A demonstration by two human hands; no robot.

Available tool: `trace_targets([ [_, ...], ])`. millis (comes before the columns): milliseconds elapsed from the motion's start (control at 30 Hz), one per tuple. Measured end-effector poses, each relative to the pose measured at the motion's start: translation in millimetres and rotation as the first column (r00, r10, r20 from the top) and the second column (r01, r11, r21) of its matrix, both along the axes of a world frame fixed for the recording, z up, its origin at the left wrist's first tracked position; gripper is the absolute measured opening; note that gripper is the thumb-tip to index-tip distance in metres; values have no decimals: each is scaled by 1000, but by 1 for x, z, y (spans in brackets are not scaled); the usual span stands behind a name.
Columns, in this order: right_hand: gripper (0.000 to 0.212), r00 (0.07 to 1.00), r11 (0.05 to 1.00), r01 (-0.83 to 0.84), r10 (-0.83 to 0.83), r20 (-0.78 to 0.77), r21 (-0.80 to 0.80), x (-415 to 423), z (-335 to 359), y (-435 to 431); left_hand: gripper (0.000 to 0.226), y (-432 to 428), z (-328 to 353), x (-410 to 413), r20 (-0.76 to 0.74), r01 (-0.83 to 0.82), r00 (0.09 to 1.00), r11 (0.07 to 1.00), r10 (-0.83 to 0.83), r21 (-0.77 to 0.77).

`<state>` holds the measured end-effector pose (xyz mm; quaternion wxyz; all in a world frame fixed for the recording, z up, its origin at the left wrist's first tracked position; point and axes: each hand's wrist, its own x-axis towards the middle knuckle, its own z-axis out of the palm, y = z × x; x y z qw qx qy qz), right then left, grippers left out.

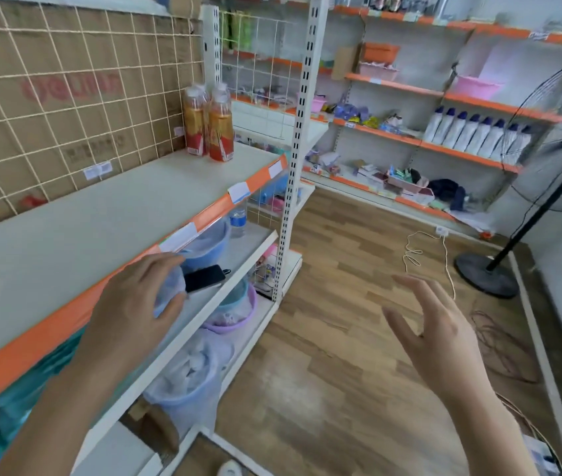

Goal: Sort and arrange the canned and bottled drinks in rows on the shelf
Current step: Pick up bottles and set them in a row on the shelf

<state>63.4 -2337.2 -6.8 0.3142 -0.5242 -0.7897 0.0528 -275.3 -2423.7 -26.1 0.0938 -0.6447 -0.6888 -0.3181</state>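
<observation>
Two orange drink bottles (pixel 209 125) with clear caps stand together at the far right end of the cream shelf (pixel 77 214), close to the wire grid back. My left hand (pixel 135 300) hangs below the shelf's orange front edge with loosely bent fingers, holding nothing, in front of the lower shelf. My right hand (pixel 434 324) floats over the wooden floor with fingers spread and empty. A small water bottle (pixel 238 219) stands on the lower shelf (pixel 252 242).
A black phone (pixel 204 278) and blue plastic basins (pixel 204 242) lie on the lower shelf; more basins (pixel 235 312) sit below. White shelf uprights (pixel 295 149) stand on the right. A standing fan (pixel 547 187), a white cable (pixel 416 252) and stocked wall shelves (pixel 427 146) are across the floor.
</observation>
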Motion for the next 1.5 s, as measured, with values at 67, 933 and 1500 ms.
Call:
trace_targets([
  [67,40,1000,1000,-21,21,-9,-2,-12,-1,28,49,23,-1,-12,18,-29,999,1000,29,-10],
  [933,39,944,945,-327,327,-36,-17,-229,1,383,41,298,10,-165,96,-318,940,943,327,-102],
  [1500,72,611,575,-791,758,-227,-209,-412,-5,580,63,517,25,-231,496,-474,744,877,447,-81],
])
